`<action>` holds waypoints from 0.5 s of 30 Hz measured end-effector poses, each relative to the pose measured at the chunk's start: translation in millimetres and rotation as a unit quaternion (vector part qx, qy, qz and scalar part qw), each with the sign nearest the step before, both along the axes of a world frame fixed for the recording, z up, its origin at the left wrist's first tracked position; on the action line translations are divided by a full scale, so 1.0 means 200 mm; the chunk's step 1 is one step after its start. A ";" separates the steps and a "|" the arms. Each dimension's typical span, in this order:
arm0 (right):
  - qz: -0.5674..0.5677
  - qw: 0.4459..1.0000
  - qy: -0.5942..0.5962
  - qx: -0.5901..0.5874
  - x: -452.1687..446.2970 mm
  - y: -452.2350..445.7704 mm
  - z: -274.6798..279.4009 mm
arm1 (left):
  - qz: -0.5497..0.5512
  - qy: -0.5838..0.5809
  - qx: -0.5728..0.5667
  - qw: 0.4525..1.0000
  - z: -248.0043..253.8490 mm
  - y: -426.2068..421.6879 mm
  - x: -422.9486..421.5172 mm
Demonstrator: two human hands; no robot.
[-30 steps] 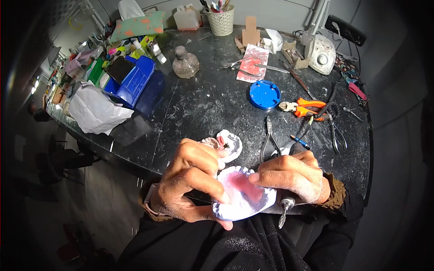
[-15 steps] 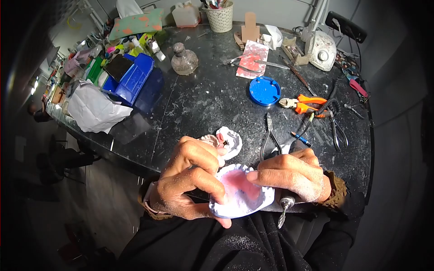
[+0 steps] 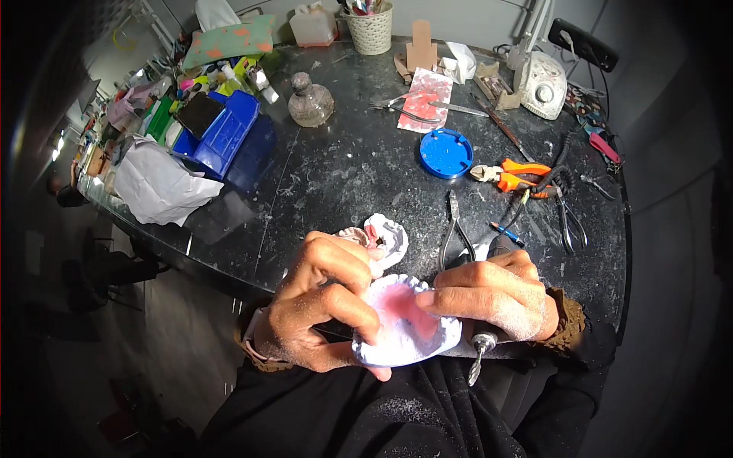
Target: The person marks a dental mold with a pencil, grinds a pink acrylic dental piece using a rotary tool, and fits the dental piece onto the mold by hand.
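A white plaster dental cast (image 3: 397, 353) with a pink dental plate (image 3: 401, 304) on its inner surface is held low, just in front of my body. My left hand (image 3: 324, 301) grips the cast's left side, thumb beneath and fingers at the rim. My right hand (image 3: 492, 298) is closed around a rotary handpiece (image 3: 484, 339), whose fluted bur points down, away from the cast. A right fingertip touches the plate's right edge. White dust coats both hands. Just beyond my left fingers lies another plaster cast (image 3: 395, 243) with pink material, partly hidden.
Pliers (image 3: 456, 229) lie just past my right hand, with orange-handled cutters (image 3: 519, 175) and a blue round lid (image 3: 447, 154) farther back. A glass bottle (image 3: 311, 103) stands mid-bench. Blue bins (image 3: 229, 133) and crumpled paper (image 3: 164, 183) are at left; a white control unit (image 3: 544, 88) is back right.
The cast has shifted very slightly up and left in my hands. Both hands keep nearly the same grip; the bench items stay put.
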State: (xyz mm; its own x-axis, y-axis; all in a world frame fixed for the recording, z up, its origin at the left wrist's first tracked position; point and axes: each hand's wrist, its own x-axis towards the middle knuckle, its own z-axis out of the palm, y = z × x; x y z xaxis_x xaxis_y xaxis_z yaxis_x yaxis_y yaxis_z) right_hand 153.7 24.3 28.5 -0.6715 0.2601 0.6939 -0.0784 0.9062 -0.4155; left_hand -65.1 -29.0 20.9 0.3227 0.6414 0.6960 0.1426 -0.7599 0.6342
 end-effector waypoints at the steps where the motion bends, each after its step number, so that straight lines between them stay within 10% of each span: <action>1: 0.000 1.000 0.002 -0.001 0.00 0.00 0.00 | 0.003 0.002 -0.003 1.000 0.00 0.00 0.00; 15: 0.005 1.000 0.004 -0.012 0.00 -0.01 -0.02 | 0.019 0.061 -0.017 0.998 0.03 0.00 -0.03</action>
